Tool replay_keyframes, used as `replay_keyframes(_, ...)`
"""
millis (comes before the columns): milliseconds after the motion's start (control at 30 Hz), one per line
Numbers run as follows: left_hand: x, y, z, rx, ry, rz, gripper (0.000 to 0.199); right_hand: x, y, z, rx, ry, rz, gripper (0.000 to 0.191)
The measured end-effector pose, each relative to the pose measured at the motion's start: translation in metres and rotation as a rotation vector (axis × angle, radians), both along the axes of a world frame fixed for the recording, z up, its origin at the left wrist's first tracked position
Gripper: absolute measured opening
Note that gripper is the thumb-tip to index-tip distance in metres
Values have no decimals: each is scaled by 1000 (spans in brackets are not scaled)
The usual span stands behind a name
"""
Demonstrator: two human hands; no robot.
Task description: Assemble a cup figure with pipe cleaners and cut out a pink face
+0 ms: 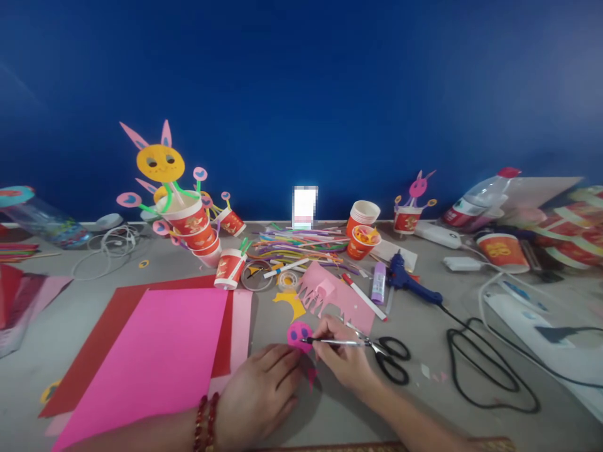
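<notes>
A small bright pink paper circle [298, 334] with two purple-blue oval spots lies on the table in front of me. My left hand [264, 390], with a red bead bracelet, rests beside it, fingertips pressing its lower edge. In my right hand [343, 356] is a slim marker [336, 342], its dark tip touching the circle between the spots. Just right of that hand lie black-handled scissors [393, 360], their blades partly hidden. Behind the circle are a yellow paper scrap [291, 305] and cut light pink paper [335, 295]. A pink scrap [312, 376] lies between my hands.
Pink sheets [155, 351] cover the left side. Paper-cup figures [160, 164] stand behind them. Pipe cleaners [301, 242] lie at the back, near stacked cups [362, 216]. To the right are a glue stick [378, 282], a blue glue gun [414, 285], its black cable and a power strip [541, 320].
</notes>
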State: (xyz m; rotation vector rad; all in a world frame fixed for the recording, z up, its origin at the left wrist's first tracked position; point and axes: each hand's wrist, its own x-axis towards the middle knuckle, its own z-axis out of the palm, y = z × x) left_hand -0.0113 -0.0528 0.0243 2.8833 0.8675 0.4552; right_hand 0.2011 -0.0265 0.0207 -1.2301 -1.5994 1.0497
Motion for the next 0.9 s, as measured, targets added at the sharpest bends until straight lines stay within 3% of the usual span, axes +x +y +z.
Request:
replay_keyframes(100, -1, 1, 1, -28, 26, -11, 33, 2, 1, -8, 108, -142, -48, 15)
replay_keyframes(200, -3, 2, 0, -41, 49, -18, 34, 5, 2, -12, 120, -198, -30, 17)
replay_keyframes(500, -2, 6, 2, -19, 77, -22, 35, 5, 6, -12, 140, -220, 56, 17)
replay_keyframes(900, -3, 4, -1, -21, 98, -26, 37, 5, 5, -11, 139, -206, 68, 17)
